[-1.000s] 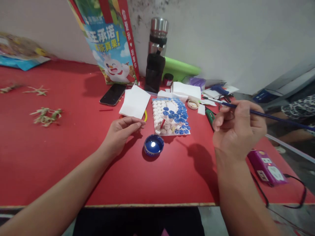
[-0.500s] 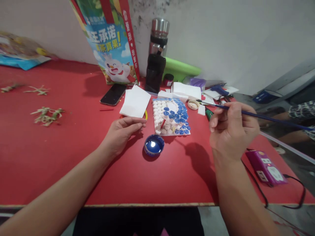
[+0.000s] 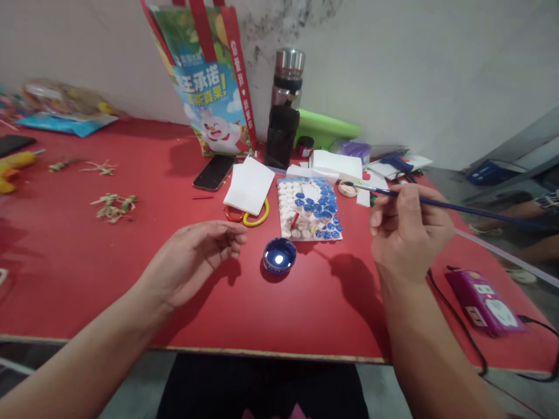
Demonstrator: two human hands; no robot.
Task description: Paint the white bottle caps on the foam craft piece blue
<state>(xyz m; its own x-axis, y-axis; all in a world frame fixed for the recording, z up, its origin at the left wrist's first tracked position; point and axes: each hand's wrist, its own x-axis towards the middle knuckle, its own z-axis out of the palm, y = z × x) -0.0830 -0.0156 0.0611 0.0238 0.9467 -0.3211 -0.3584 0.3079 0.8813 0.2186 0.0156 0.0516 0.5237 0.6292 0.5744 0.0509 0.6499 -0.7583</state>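
Observation:
My right hand [image 3: 410,233] grips a dark blue paintbrush [image 3: 454,203] above the right side of the table, bristles pointing left over a tape roll [image 3: 347,189]. My left hand [image 3: 205,250] hovers left of the paint pot, fingers loosely curved, holding nothing. The small round pot [image 3: 279,256] contains dark blue paint. Behind it lies a square panel [image 3: 288,201] covered in small round pieces, white on the left and painted blue on the right and middle. A short red stick rests on the panel. White paper [image 3: 251,186] partly hides scissors [image 3: 257,219] with red and yellow handles.
A black phone [image 3: 213,173], a printed shopping bag [image 3: 213,87], a steel flask [image 3: 289,70] and a black pouch [image 3: 282,137] stand or lie behind. Straw pieces [image 3: 114,206] lie to the left. A purple power box [image 3: 484,302] with cords sits at right, near another person's limbs.
My left hand has drawn back left, away from the pot and panel, uncovering more of the scissors. The brush stays in my right hand, nearly still. The view has shifted left.

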